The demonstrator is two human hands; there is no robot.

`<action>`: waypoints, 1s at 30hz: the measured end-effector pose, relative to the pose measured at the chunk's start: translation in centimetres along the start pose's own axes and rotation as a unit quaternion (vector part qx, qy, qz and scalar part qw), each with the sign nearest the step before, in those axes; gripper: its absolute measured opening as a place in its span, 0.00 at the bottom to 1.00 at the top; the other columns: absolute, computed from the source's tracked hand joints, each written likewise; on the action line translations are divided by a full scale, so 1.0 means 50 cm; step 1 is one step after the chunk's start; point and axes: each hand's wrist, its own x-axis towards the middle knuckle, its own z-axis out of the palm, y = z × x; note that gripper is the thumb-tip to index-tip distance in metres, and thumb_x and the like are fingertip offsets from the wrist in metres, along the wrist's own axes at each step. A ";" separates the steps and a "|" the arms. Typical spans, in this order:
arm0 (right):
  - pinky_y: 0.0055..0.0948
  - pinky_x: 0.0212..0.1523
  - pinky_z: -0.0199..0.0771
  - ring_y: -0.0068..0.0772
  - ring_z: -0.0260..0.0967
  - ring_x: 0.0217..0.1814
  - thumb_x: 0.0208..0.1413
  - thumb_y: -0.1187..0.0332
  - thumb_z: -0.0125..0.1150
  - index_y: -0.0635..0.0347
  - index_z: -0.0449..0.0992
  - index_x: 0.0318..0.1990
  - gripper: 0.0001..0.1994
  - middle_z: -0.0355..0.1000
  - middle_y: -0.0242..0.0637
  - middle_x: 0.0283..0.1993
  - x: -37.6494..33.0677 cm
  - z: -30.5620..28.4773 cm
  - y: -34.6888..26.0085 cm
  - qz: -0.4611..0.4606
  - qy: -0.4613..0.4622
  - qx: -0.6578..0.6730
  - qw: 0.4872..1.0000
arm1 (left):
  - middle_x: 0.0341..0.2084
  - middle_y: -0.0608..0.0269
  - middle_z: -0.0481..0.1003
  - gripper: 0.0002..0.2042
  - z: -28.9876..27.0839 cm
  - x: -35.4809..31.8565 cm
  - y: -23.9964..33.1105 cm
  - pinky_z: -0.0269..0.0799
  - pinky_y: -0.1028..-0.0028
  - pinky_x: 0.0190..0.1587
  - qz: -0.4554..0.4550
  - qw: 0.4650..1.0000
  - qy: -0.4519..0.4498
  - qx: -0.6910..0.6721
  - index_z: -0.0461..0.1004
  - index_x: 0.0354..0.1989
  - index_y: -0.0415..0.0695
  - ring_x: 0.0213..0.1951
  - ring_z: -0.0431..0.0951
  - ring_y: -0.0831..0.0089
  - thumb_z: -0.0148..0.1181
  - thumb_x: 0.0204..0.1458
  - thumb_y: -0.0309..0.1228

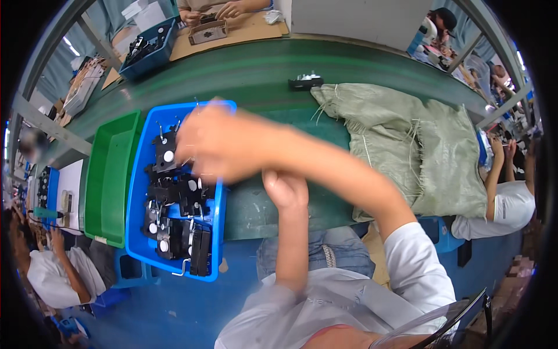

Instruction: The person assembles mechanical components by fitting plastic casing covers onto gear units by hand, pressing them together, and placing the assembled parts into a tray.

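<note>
Reaching across from the right, my right hand (pixel 212 142) is over the blue bin (pixel 219 232). Motion blurs its fingers, so whether it grips anything does not show. Inside the bin lie several black plastic parts (pixel 168 235) with white round discs and bent metal rods; one black part (pixel 167 152) is right beside the fingertips. My left hand (pixel 288 189) is raised over the green bench, just right of the bin. My right forearm crosses in front of its fingers and hides them.
A green tray (pixel 110 180) stands left of the blue bin. Pale green woven sacking (pixel 430 151) covers the bench's right side. Another black part (pixel 305 82) rests on the green conveyor (pixel 250 70). Across it, a person's hands (pixel 229 10) work at a cardboard-covered table near a blue crate (pixel 152 61).
</note>
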 end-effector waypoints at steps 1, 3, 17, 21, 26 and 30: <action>0.41 0.42 0.67 0.41 0.69 0.41 0.42 0.65 0.63 0.50 0.77 0.41 0.14 0.73 0.34 0.37 -0.024 -0.052 0.071 0.089 -0.027 -0.027 0.995 | 0.33 0.59 0.73 0.10 -0.002 -0.002 -0.009 0.68 0.72 0.37 -0.009 1.000 -0.005 -0.003 0.70 0.42 0.46 0.35 0.73 0.68 0.47 0.53 0.23; 0.44 0.52 0.63 0.45 0.65 0.51 0.39 0.64 0.65 0.47 0.73 0.51 0.25 0.69 0.37 0.51 -0.126 -0.116 0.207 0.202 -0.069 -0.246 0.945 | 0.30 0.61 0.71 0.08 -0.021 0.001 -0.027 0.65 0.73 0.34 -0.026 0.995 -0.098 0.017 0.69 0.39 0.46 0.31 0.69 0.71 0.48 0.52 0.23; 0.41 0.47 0.74 0.51 0.74 0.45 0.50 0.61 0.58 0.60 0.76 0.47 0.18 0.76 0.49 0.44 -0.417 -0.098 0.342 0.678 0.011 -0.165 0.716 | 0.23 0.65 0.65 0.05 -0.025 0.004 -0.028 0.57 0.75 0.28 -0.062 0.977 -0.202 0.032 0.67 0.33 0.47 0.25 0.61 0.75 0.48 0.51 0.22; 0.39 0.43 0.75 0.47 0.76 0.39 0.51 0.63 0.58 0.64 0.81 0.35 0.13 0.78 0.50 0.34 -0.409 -0.087 0.333 0.611 -0.094 -0.183 0.765 | 0.22 0.65 0.65 0.05 -0.026 0.005 -0.029 0.57 0.75 0.27 -0.070 0.973 -0.217 0.029 0.68 0.33 0.46 0.24 0.60 0.75 0.48 0.51 0.22; 0.37 0.33 0.74 0.43 0.73 0.25 0.49 0.69 0.62 0.66 0.81 0.25 0.08 0.75 0.45 0.21 -0.390 -0.104 0.270 0.569 0.076 -0.080 0.815 | 0.20 0.66 0.65 0.06 -0.025 0.000 -0.026 0.60 0.76 0.28 0.016 0.963 -0.192 0.186 0.71 0.36 0.42 0.23 0.62 0.76 0.47 0.52 0.22; 0.24 0.21 0.67 0.26 0.67 0.17 0.49 0.71 0.64 0.68 0.81 0.27 0.07 0.75 0.38 0.20 -0.339 -0.132 0.083 0.525 0.152 -0.081 0.833 | 0.25 0.61 0.74 0.10 0.010 -0.039 -0.008 0.67 0.79 0.32 0.206 0.806 -0.159 0.532 0.77 0.40 0.34 0.27 0.70 0.75 0.50 0.57 0.25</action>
